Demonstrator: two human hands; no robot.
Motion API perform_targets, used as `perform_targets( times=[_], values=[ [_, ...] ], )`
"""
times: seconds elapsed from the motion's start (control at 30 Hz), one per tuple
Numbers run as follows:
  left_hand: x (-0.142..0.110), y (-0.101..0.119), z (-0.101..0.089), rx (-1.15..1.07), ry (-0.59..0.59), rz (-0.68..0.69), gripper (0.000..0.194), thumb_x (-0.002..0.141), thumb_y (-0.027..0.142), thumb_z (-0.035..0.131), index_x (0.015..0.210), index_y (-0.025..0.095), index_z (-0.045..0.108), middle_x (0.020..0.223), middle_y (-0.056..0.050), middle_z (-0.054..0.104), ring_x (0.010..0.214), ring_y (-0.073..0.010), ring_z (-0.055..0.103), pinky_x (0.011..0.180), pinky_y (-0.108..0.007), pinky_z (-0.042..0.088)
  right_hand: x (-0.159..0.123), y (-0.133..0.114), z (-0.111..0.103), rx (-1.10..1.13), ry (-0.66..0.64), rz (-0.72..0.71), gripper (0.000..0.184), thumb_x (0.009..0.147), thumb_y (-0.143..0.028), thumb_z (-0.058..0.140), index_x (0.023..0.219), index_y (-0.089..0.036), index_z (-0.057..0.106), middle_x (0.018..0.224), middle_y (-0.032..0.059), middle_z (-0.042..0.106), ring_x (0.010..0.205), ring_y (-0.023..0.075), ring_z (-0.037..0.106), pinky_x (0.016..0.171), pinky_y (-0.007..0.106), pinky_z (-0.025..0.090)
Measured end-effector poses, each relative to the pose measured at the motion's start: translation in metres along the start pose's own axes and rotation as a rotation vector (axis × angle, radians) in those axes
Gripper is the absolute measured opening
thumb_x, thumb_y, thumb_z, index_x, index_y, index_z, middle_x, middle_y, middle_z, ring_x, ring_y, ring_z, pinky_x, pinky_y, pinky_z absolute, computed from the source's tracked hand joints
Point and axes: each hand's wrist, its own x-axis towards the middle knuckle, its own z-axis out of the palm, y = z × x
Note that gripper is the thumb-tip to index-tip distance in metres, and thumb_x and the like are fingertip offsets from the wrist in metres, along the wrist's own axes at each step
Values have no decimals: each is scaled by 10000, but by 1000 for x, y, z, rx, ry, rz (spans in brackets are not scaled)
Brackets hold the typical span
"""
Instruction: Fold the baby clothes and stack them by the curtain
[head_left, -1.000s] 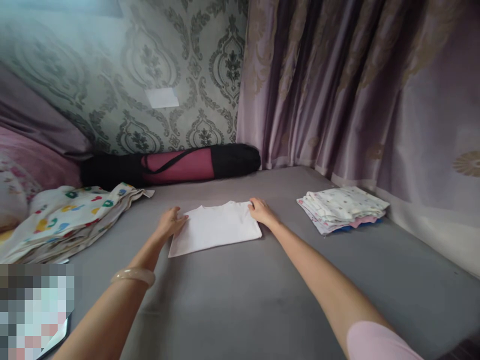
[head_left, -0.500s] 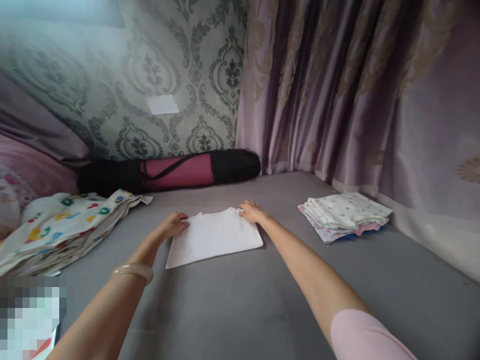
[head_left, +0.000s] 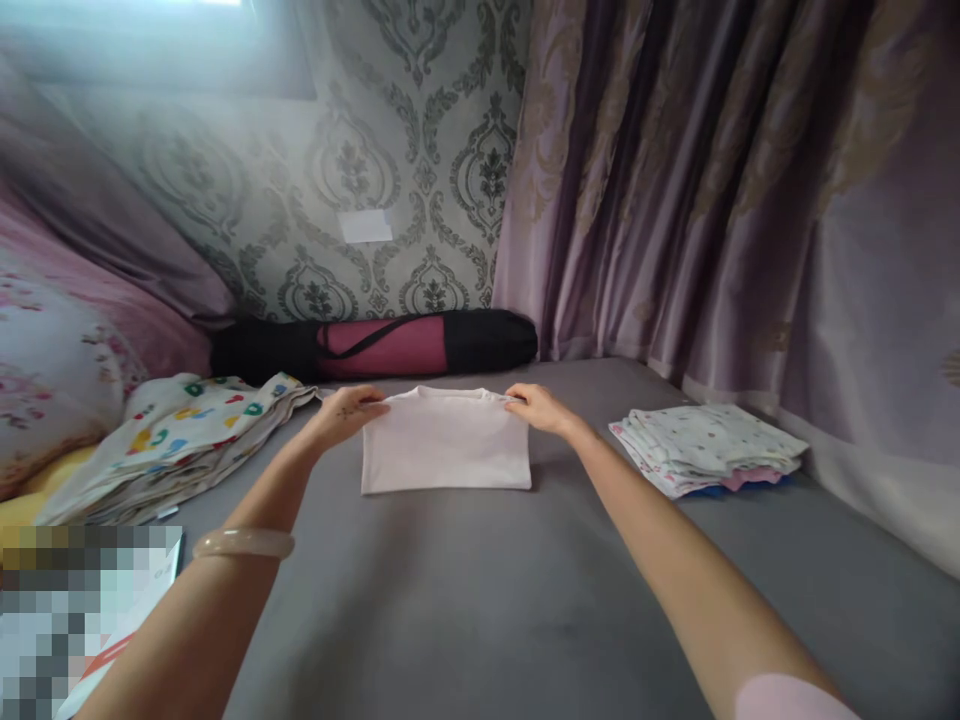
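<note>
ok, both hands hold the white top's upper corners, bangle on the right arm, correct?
No: the head view shows the bangle on the left arm. Left hand and right hand do hold the white top by its upper corners.

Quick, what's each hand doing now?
Left hand: closed, pinching the white round-necked cloth shirt by one upper corner.
Right hand: closed, pinching its other upper corner.

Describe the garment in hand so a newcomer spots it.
Find the grey sheet with a long black-and-maroon bag at its far edge. In front, the left hand and right hand hold the upper corners of a pale cloth garment with a neckline. It is plain, unlike the multicoloured printed cloth at left and the patterned folded stack at right.
</note>
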Motion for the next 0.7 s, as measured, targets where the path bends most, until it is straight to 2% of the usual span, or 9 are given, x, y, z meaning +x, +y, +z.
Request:
perform_targets(
  times=[0.1, 0.2, 0.27, 0.37, 0.5, 0.6, 0.7],
  values=[
    [-11, 17, -17, 84, 85, 76, 437, 753, 542, 548, 934, 174, 698, 817, -28, 691, 745, -186, 602, 699, -276, 470, -13, -14, -19, 57, 132, -76, 196, 856, -251, 577, 1012, -189, 678, 953, 28, 713, 845, 176, 626, 753, 256, 440],
    [-35, 23, -20, 158, 140, 174, 435, 802, 543, 527, 968, 178, 694, 896, -59, 707, 782, -192, 610, 792, -310, 479, -38, -23, -23, -21, 197, -169, 194, 894, -240, 523, 1027, -205, 659, 986, 44, 695, 915, 193, 610, 844, 302, 427],
    [-58, 19, -13, 192, 75, 233, 417, 843, 532, 496, 972, 188, 694, 927, -63, 717, 782, -187, 618, 894, -349, 465, -61, -23, -15, -110, 168, -236, 220, 909, -186, 473, 1039, -215, 648, 1011, 56, 682, 976, 204, 593, 918, 343, 400],
    [-99, 6, 8, 235, -99, 269, 378, 897, 491, 432, 982, 225, 687, 918, -25, 728, 759, -166, 637, 1042, -400, 391, -101, -16, 7, -182, 63, -330, 337, 896, -80, 391, 1083, -227, 629, 1055, 61, 670, 1033, 204, 574, 999, 394, 354],
    [-145, -10, 34, 261, -244, 305, 330, 928, 386, 387, 1084, 279, 658, 1049, 13, 724, 922, -166, 668, 1132, -411, 308, -143, -9, 35, -226, -72, -402, 424, 898, -38, 320, 1122, -236, 620, 1078, 64, 655, 1055, 201, 556, 1037, 423, 333],
    [-162, -15, 43, 268, -286, 293, 356, 928, 318, 355, 1146, 277, 634, 1150, 2, 697, 1042, -165, 648, 1141, -427, 297, -159, -8, 43, -255, -123, -404, 419, 909, -48, 317, 1138, -224, 620, 1103, 73, 641, 1044, 210, 546, 1004, 403, 374],
    [-169, -15, 45, 295, -327, 281, 375, 906, 256, 347, 1155, 262, 627, 1217, -18, 668, 1120, -168, 616, 1143, -453, 277, -166, -10, 43, -257, -145, -383, 453, 877, -20, 328, 1181, -206, 608, 1161, 83, 624, 1068, 214, 536, 985, 387, 396]
  ],
)
